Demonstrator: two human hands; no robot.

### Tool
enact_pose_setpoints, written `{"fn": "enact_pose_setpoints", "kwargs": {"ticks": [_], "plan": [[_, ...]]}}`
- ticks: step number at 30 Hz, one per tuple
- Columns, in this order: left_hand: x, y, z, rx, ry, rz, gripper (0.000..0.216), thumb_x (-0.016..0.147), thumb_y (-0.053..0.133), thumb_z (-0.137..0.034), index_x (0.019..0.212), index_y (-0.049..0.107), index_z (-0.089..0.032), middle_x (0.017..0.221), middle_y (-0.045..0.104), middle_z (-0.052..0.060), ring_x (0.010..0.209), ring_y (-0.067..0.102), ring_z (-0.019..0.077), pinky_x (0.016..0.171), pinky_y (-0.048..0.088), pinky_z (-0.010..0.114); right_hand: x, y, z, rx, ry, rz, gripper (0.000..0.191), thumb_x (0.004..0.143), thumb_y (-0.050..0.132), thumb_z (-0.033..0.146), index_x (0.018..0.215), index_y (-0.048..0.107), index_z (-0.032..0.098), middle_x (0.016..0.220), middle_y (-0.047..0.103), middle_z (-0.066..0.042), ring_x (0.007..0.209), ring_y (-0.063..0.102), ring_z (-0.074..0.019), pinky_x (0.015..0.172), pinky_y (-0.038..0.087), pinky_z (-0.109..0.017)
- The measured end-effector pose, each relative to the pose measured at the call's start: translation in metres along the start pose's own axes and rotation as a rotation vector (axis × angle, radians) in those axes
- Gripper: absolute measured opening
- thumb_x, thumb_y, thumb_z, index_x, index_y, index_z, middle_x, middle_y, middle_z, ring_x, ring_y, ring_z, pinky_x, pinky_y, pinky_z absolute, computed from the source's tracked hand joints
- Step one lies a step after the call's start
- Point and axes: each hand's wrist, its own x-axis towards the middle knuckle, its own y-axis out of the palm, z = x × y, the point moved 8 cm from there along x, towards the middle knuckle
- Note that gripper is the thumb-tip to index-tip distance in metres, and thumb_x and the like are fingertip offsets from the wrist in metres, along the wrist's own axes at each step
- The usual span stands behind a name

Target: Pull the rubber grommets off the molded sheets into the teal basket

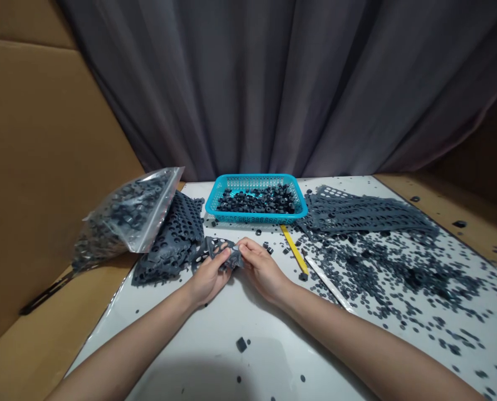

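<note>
My left hand (208, 277) and my right hand (260, 266) meet at the middle of the white table (215, 345). Both pinch a dark grey perforated rubber sheet (217, 249), which is crumpled between the fingertips. The sheet trails left toward a stack of similar grey sheets (171, 242). Behind the hands stands a turquoise plastic basket (256, 199) filled with small dark grey rubber rings.
A clear zip bag (127, 217) of grey pieces leans on the stack at the left. Emptied grey sheets (365, 214) lie at the back right. Scattered small rubber bits (398, 273) cover the right side. A yellow pencil-like stick (295, 250) lies near the basket. Cardboard walls flank the table.
</note>
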Motion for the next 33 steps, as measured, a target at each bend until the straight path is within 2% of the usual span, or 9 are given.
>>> {"fn": "enact_pose_setpoints", "kwargs": {"ticks": [11, 18, 22, 29, 33], "plan": [[0.004, -0.005, 0.011, -0.018, -0.013, 0.033, 0.010, 0.071, 0.073, -0.018, 0.080, 0.070, -0.014, 0.082, 0.070, 0.002, 0.083, 0.063, 0.0153, 0.088, 0.042, 0.028, 0.000, -0.008, -0.018, 0.157, 0.073, -0.069, 0.033, 0.063, 0.076, 0.042, 0.064, 0.053, 0.018, 0.056, 0.042, 0.005, 0.053, 0.034, -0.0106, 0.054, 0.028, -0.023], [0.010, -0.010, 0.015, -0.065, -0.040, -0.002, 0.008, 0.071, 0.072, -0.018, 0.074, 0.067, -0.013, 0.074, 0.067, 0.002, 0.073, 0.060, 0.0137, 0.077, 0.045, 0.027, 0.006, -0.016, -0.026, 0.239, 0.074, -0.111, 0.031, 0.064, 0.076, 0.035, 0.064, 0.049, 0.018, 0.054, 0.034, 0.007, 0.050, 0.026, -0.0084, 0.050, 0.023, -0.022], [0.012, -0.013, 0.014, -0.056, -0.029, -0.028, 0.013, 0.073, 0.071, -0.023, 0.070, 0.065, -0.013, 0.069, 0.065, 0.001, 0.068, 0.058, 0.0123, 0.073, 0.045, 0.025, 0.010, -0.017, -0.020, 0.250, 0.087, -0.074, 0.027, 0.069, 0.071, 0.036, 0.069, 0.050, 0.019, 0.052, 0.031, 0.008, 0.048, 0.022, -0.0088, 0.050, 0.024, -0.023], [0.008, -0.022, 0.015, -0.030, -0.013, -0.116, 0.009, 0.071, 0.071, -0.018, 0.079, 0.068, -0.015, 0.080, 0.070, 0.002, 0.078, 0.063, 0.0132, 0.077, 0.046, 0.023, 0.008, -0.011, -0.003, 0.122, 0.088, 0.048, 0.032, 0.073, 0.070, 0.043, 0.074, 0.051, 0.018, 0.055, 0.031, 0.007, 0.050, 0.023, -0.0082, 0.049, 0.021, -0.022], [0.004, -0.023, 0.016, -0.040, -0.031, -0.139, 0.005, 0.073, 0.067, -0.016, 0.077, 0.068, -0.016, 0.080, 0.070, 0.002, 0.077, 0.064, 0.0138, 0.075, 0.048, 0.023, 0.011, -0.012, 0.007, 0.090, 0.062, 0.061, 0.033, 0.073, 0.070, 0.045, 0.079, 0.056, 0.017, 0.054, 0.033, 0.007, 0.050, 0.024, -0.0083, 0.051, 0.022, -0.022]]}}
